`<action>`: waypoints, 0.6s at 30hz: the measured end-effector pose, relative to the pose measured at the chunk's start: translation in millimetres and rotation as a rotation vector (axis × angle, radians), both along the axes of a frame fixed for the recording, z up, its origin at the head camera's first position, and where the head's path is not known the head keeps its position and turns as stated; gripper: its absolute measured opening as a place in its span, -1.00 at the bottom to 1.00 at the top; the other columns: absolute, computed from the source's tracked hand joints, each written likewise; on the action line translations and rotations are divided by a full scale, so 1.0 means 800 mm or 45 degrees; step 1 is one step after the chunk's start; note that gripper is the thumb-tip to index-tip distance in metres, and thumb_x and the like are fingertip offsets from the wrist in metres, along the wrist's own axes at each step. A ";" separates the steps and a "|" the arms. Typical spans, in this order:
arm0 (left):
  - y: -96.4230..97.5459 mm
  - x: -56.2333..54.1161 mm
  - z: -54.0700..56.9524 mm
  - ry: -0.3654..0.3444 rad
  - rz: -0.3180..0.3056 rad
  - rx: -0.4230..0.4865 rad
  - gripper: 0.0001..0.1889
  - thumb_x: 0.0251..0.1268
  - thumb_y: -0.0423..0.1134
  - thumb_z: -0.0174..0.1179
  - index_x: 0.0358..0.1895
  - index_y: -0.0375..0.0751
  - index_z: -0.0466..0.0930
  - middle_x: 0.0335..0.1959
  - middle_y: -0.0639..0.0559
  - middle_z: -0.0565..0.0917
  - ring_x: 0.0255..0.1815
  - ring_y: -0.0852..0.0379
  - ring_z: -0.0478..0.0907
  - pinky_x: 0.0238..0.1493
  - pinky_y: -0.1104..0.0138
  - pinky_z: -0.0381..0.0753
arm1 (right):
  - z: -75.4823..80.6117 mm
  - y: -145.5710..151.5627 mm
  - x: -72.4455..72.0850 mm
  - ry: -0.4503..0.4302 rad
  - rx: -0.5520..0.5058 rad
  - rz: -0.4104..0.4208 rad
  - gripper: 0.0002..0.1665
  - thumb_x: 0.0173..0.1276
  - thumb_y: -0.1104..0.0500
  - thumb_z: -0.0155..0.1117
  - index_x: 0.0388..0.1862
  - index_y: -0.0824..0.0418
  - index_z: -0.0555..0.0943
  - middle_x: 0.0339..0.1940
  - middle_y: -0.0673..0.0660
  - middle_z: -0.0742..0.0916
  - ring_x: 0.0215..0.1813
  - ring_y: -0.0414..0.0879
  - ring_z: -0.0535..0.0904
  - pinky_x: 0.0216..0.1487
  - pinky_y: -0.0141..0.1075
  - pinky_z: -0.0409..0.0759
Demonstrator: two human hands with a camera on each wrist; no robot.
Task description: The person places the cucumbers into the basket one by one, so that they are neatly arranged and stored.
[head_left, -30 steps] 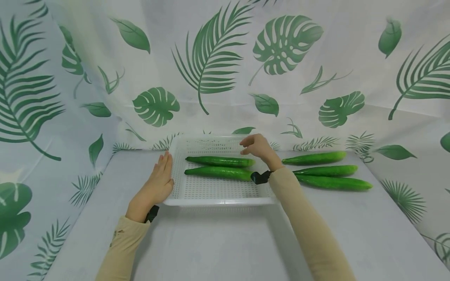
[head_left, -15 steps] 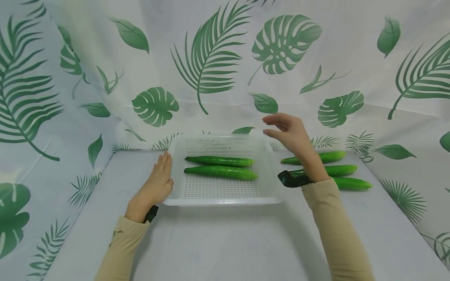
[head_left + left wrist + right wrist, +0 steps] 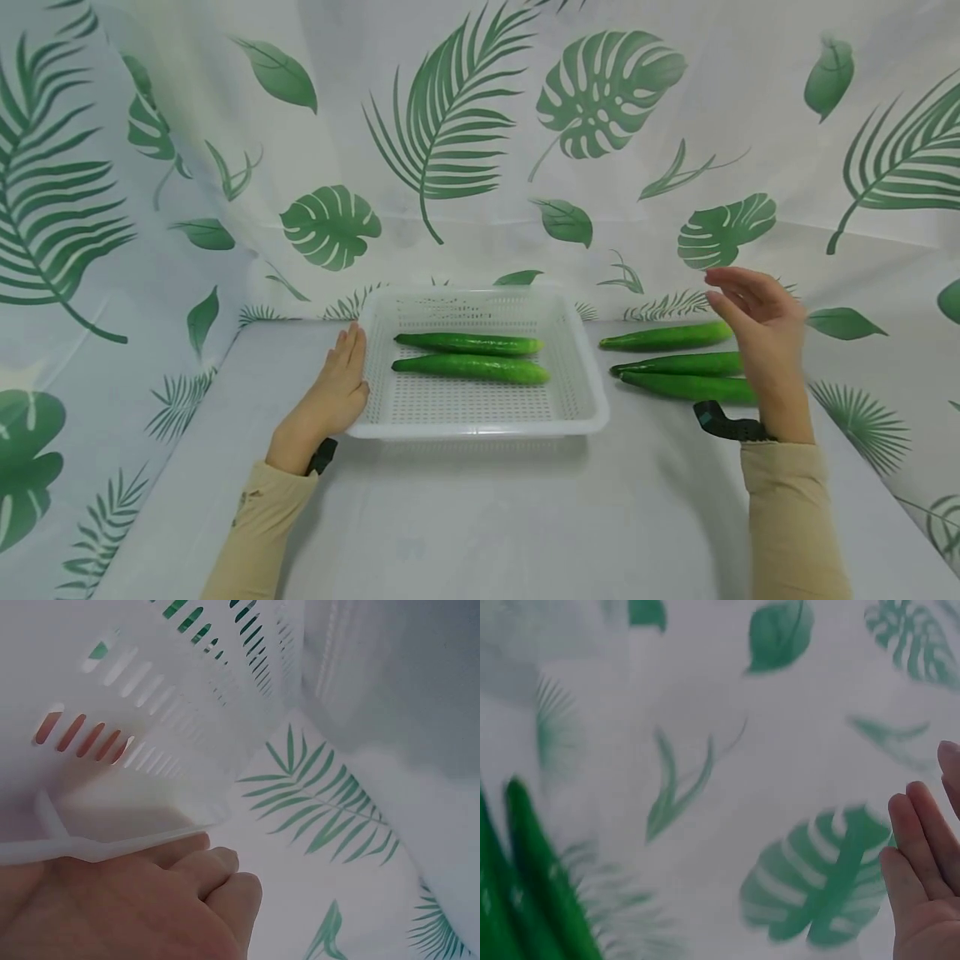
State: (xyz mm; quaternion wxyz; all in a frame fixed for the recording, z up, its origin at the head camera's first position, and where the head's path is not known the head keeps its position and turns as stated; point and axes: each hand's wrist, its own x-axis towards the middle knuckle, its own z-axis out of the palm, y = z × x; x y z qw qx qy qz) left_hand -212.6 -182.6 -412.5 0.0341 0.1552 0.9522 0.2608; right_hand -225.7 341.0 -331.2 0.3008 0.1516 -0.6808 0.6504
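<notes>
Hovering empty, fingers parted, the right hand (image 3: 768,333) seems at the reaching step; grasping would call for lowering onto the cucumbers (image 3: 667,337) at frame right. The flat left hand (image 3: 332,388) touches the basket (image 3: 480,431), centre.

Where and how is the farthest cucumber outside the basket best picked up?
Probably around its middle, from above, thumb on the near side: the farthest cucumber lies flat, slim and roughly crosswise, with a gap before the neighbouring cucumber. The right hand hovers nearby.
</notes>
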 end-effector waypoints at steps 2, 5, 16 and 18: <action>0.000 0.000 0.000 -0.003 -0.003 0.006 -0.23 0.39 -0.39 -0.23 0.53 -0.49 -0.43 0.59 -0.30 -0.44 0.58 -0.21 -0.54 0.51 -0.13 -0.35 | -0.015 0.021 0.006 -0.042 -0.030 -0.090 -0.61 0.25 0.52 0.30 0.08 0.54 0.60 0.02 0.27 0.71 0.12 0.00 0.63 0.19 -0.43 0.51; 0.000 0.000 0.002 -0.001 -0.007 0.021 -0.23 0.38 -0.40 -0.23 0.53 -0.50 -0.42 0.58 -0.33 -0.43 0.58 -0.22 -0.53 0.51 -0.14 -0.35 | -0.040 0.052 0.016 -0.115 -0.159 -0.172 -0.60 0.24 0.51 0.33 0.08 0.55 0.60 0.01 0.26 0.72 0.10 -0.02 0.63 0.11 -0.47 0.54; -0.001 0.001 0.003 -0.002 -0.028 0.050 -0.24 0.38 -0.43 -0.20 0.52 -0.55 -0.40 0.57 -0.38 -0.41 0.57 -0.26 -0.53 0.49 -0.19 -0.36 | -0.113 0.132 0.041 -0.541 -0.465 -0.436 -0.54 0.27 0.39 0.37 0.17 0.35 0.63 0.03 0.02 0.71 0.09 -0.21 0.57 0.04 -0.62 0.46; 0.000 0.000 0.002 -0.007 -0.025 0.053 -0.23 0.38 -0.42 -0.20 0.52 -0.53 -0.41 0.58 -0.36 -0.43 0.57 -0.24 -0.54 0.49 -0.18 -0.37 | -0.125 0.142 0.042 -0.642 -0.433 -0.461 -0.50 0.30 0.34 0.37 0.24 0.26 0.61 0.10 -0.08 0.65 0.26 -0.22 0.45 0.16 -0.63 0.36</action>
